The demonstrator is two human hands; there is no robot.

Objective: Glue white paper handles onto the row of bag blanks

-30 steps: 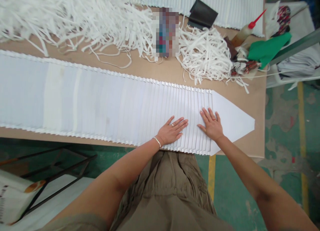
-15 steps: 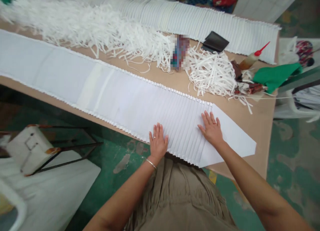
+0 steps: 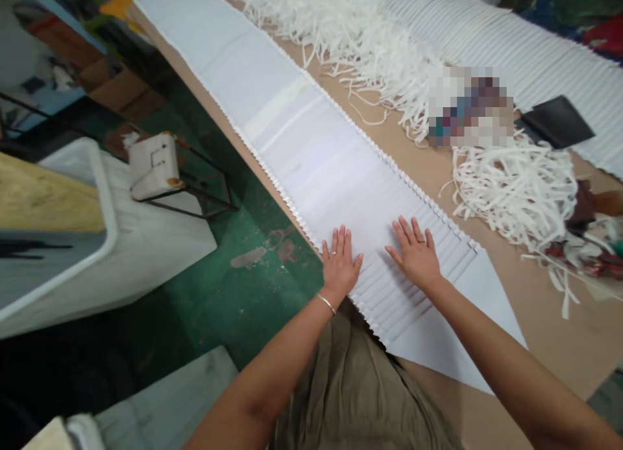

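A long row of overlapping white sheets (image 3: 287,115) runs along the table's near side, its edges stepped like small teeth. At the right it ends in a plain pointed sheet (image 3: 479,326). My left hand (image 3: 341,262), with a ring and a bracelet, rests flat near the row's front edge, fingers stretched out. Farther right, my right hand (image 3: 415,252) is spread palm down over the pleated-looking part; I cannot tell whether the whole palm touches it. Neither hand holds anything.
Behind the row, the brown tabletop (image 3: 394,145) carries heaps of white strips (image 3: 516,190), a black folded piece (image 3: 557,122) and a second row of layered sheets (image 3: 487,37). Left of the table stand a worn stool (image 3: 154,167) and a white bin (image 3: 109,242) on the green floor.
The view has swung left, showing more of the row's far end and the bin. Both hands have shifted left along the sheets, the right one away from the pointed end sheet.
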